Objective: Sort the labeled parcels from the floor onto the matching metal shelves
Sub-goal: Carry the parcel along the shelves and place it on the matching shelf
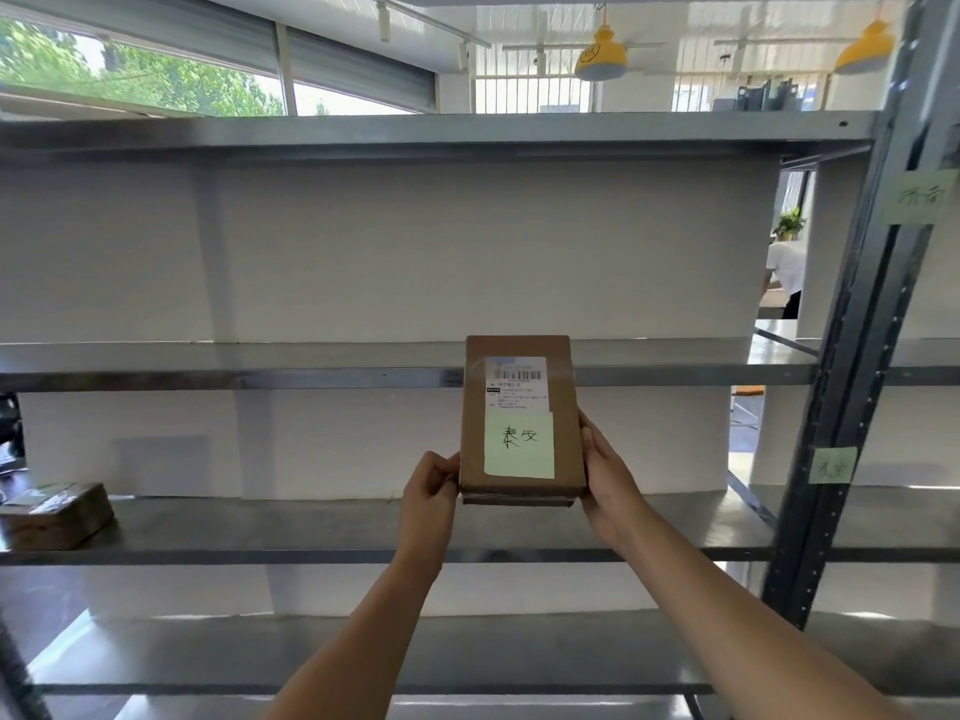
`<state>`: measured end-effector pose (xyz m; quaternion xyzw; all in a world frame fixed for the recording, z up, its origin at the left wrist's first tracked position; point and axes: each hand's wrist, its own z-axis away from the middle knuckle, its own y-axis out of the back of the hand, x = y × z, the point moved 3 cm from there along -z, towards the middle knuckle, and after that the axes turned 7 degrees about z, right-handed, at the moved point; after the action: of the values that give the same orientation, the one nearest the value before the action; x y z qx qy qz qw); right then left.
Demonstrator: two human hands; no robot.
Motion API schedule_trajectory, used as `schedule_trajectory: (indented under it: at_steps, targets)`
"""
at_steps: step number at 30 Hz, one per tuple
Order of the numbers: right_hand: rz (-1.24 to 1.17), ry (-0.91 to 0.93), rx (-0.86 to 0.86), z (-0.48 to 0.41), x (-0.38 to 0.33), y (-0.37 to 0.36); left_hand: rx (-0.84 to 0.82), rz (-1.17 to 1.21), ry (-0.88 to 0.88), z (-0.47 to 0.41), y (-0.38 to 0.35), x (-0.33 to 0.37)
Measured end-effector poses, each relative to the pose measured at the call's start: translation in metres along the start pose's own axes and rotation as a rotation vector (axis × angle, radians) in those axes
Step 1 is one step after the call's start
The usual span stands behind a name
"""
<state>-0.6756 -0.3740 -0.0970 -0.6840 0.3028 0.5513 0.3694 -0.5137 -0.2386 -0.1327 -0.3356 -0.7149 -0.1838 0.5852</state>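
I hold a flat brown cardboard parcel (566, 439) upright in front of the metal shelves, its face towards me. It carries a white shipping label with a barcode and a pale green note with handwritten characters. My left hand (428, 491) grips its lower left edge and my right hand (608, 480) its lower right edge. The parcel hangs between the middle shelf (234, 379) and the shelf below (260, 532). Two green handwritten tags are stuck on the right upright, one (919, 197) by the upper level and one (832, 465) by the lower level.
Another brown parcel (57, 514) lies at the left end of the lower shelf. The dark perforated upright (852, 356) stands at the right. A lower shelf (467, 662) runs under my forearms. A person in white stands far behind at the right (787, 278).
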Motion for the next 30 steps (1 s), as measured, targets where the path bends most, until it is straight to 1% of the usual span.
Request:
schedule_trajectory:
  at_steps: [5,8,11,14,16,18,21,30]
  targets:
    - [0.019,0.004,-0.039,-0.012,-0.005,0.015,0.038,0.102,0.016,-0.006,-0.02,0.012]
    - [0.004,0.037,-0.078,-0.015,-0.014,0.02,0.074,0.14,-0.001,-0.009,-0.032,0.02]
    - [-0.018,0.054,-0.119,-0.018,-0.022,0.026,0.061,0.152,-0.007,-0.011,-0.042,0.022]
    - [-0.02,0.058,-0.166,-0.021,-0.026,0.031,0.05,0.18,0.018,-0.01,-0.048,0.019]
    - [-0.021,0.041,-0.19,-0.023,-0.024,0.034,0.064,0.241,0.056,-0.008,-0.049,0.016]
    - [-0.022,0.021,-0.219,-0.024,-0.018,0.036,0.072,0.303,0.087,-0.005,-0.047,0.014]
    - [-0.013,0.014,-0.26,-0.024,-0.009,0.032,0.07,0.355,0.086,0.003,-0.041,0.013]
    - [-0.02,-0.021,-0.375,-0.022,0.012,-0.006,0.14,0.387,0.075,0.029,-0.004,0.014]
